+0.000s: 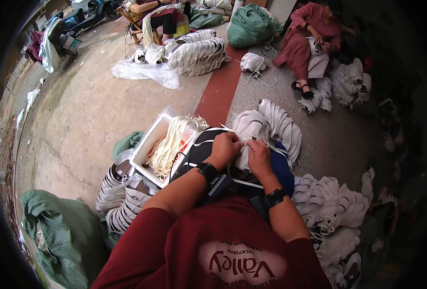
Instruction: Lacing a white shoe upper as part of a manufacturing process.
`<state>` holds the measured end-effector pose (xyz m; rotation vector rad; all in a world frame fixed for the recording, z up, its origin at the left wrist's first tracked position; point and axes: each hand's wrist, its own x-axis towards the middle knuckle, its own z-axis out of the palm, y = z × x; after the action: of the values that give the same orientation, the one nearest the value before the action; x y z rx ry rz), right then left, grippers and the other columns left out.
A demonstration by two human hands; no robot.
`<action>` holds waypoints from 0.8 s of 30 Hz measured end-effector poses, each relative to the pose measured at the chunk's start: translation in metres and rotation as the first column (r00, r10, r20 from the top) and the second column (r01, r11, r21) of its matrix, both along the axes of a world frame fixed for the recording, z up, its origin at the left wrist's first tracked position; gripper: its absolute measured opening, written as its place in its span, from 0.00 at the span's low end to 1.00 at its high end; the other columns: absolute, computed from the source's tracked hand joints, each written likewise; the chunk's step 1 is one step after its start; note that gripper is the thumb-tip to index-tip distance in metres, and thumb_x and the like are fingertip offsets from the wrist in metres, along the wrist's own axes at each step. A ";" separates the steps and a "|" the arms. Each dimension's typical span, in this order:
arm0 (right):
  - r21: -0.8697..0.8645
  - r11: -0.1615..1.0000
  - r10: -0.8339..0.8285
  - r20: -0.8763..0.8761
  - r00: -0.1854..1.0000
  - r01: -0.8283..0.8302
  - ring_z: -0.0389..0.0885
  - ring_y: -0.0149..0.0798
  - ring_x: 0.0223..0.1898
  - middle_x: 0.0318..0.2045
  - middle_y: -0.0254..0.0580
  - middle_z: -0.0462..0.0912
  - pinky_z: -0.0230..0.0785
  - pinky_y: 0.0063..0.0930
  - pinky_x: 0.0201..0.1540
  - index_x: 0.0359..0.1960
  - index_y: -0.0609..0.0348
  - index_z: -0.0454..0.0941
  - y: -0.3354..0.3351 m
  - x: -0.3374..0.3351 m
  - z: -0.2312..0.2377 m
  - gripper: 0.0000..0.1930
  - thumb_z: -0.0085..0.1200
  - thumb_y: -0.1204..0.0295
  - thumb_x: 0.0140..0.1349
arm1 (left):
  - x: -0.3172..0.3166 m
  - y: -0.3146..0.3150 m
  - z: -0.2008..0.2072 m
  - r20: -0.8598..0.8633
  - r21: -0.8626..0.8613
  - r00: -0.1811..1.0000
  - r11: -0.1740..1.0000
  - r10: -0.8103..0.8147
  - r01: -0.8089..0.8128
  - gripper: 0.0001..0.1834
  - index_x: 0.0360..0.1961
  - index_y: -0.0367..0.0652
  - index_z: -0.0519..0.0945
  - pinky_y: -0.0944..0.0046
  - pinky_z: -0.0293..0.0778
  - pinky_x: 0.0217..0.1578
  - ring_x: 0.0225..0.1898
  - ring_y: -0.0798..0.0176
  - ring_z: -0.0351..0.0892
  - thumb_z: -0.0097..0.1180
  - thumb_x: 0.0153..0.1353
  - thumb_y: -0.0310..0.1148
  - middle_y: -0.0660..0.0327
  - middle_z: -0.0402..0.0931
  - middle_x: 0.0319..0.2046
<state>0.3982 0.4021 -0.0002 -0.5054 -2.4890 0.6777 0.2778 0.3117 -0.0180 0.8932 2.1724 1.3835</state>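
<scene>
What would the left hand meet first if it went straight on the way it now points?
The pale shoe just ahead of the left hand. They look close enough to be touching already, though depth is hard to judge from this view.

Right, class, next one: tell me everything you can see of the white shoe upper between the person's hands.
The shoe upper is off-white with greyish trim and looks like fabric or soft synthetic; no sole can be made out. Its rounded toe points away from the person. It sits in front of them, beside a stack of similar pale uppers. The left hand and right hand meet at its lacing area, hiding detail there; pale lace shows nearby.
</scene>
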 end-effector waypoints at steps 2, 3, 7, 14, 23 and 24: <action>-0.009 1.000 -0.013 -0.023 1.000 0.012 0.74 0.54 0.34 0.29 0.51 0.74 0.67 0.40 0.38 0.33 0.63 0.76 -0.002 -0.001 -0.002 0.10 0.46 0.82 0.48 | 0.008 -0.005 0.002 -0.157 -0.007 0.987 0.999 -0.036 0.036 0.10 0.21 0.38 0.78 0.57 0.74 0.29 0.25 0.51 0.78 0.61 0.47 0.35 0.51 0.77 0.21; 0.002 1.000 -0.025 -0.046 0.999 0.025 0.74 0.53 0.33 0.28 0.50 0.74 0.67 0.40 0.37 0.32 0.63 0.76 -0.002 -0.002 -0.004 0.09 0.47 0.82 0.48 | 0.010 -0.007 0.004 -0.308 -0.019 0.949 0.997 -0.073 0.071 0.11 0.23 0.37 0.79 0.56 0.73 0.30 0.26 0.50 0.78 0.60 0.49 0.36 0.52 0.77 0.23; 0.021 0.999 -0.028 -0.073 0.997 0.030 0.75 0.50 0.32 0.28 0.49 0.74 0.68 0.39 0.35 0.30 0.62 0.77 -0.005 -0.003 -0.004 0.07 0.51 0.80 0.48 | 0.012 -0.013 0.007 -0.456 -0.137 0.859 0.972 -0.234 0.192 0.11 0.30 0.38 0.78 0.53 0.73 0.34 0.32 0.48 0.77 0.57 0.50 0.36 0.52 0.76 0.28; 0.175 0.983 -0.078 0.087 0.993 0.061 0.74 0.49 0.30 0.28 0.46 0.72 0.67 0.39 0.33 0.26 0.59 0.76 -0.015 -0.011 0.006 0.04 0.54 0.78 0.47 | 0.000 -0.013 -0.005 0.004 0.021 0.991 0.991 -0.133 0.133 0.11 0.35 0.35 0.81 0.65 0.74 0.36 0.32 0.58 0.81 0.57 0.52 0.30 0.50 0.80 0.30; 0.246 0.969 -0.016 0.045 0.999 0.004 0.72 0.49 0.25 0.25 0.47 0.70 0.65 0.38 0.29 0.19 0.60 0.74 -0.003 0.030 0.048 0.02 0.54 0.78 0.44 | 0.002 -0.021 0.002 0.132 0.041 0.986 0.995 -0.096 0.092 0.08 0.29 0.41 0.79 0.61 0.74 0.31 0.26 0.55 0.78 0.59 0.48 0.32 0.56 0.79 0.25; 0.205 0.977 -0.072 0.043 0.996 0.061 0.73 0.48 0.25 0.24 0.47 0.70 0.65 0.37 0.29 0.20 0.61 0.75 0.012 0.049 0.047 0.01 0.54 0.78 0.44 | 0.005 -0.022 0.008 -0.011 0.055 0.992 0.991 -0.124 0.124 0.08 0.31 0.40 0.79 0.64 0.73 0.31 0.27 0.59 0.78 0.59 0.49 0.29 0.57 0.79 0.26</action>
<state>0.4470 0.4139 0.0468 -0.5315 -2.5400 0.3831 0.2833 0.2896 -0.0101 1.0367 2.0549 1.3877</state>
